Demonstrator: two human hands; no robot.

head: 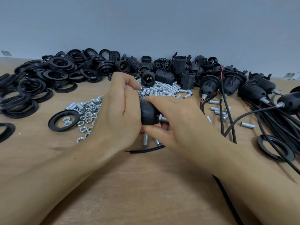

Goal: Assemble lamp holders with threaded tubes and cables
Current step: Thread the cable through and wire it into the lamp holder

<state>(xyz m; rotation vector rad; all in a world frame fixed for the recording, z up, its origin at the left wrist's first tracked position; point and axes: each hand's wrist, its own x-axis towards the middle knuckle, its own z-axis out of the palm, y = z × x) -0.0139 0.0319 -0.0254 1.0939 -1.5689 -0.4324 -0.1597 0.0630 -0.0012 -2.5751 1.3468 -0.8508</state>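
Although only the head view is on offer, it shows plenty: the left hand (116,109) has its fingers (129,82) curled round the ribbed end of a black lamp holder (148,113), and the right hand (177,120) pinches the holder's narrow end from above and below, where a threaded tube (162,118) already pokes out. Just below the fingers a black cable (146,149) lies on the table (146,184) with its bare red tip pointing left; whether it already runs through the tube I cannot tell, since the right palm hides that stretch. Judging by how things lie, the job is well under way but far from finished: to the right of the fingers sits a row of finished holders (253,90) with tubes and cables fitted, while beyond the fingers a heap of bare holders (167,65) waits, with loose tubes (164,90) between. Left of the fingers lie hex nuts (88,114) and a large pile of black rings (53,75). Open room is mostly on the near side of the fingers, where bare table shows between the forearms. The far side ends at a grey wall (146,21), and the trailing finished cables (267,120) on the right could snag a sweeping wrist.
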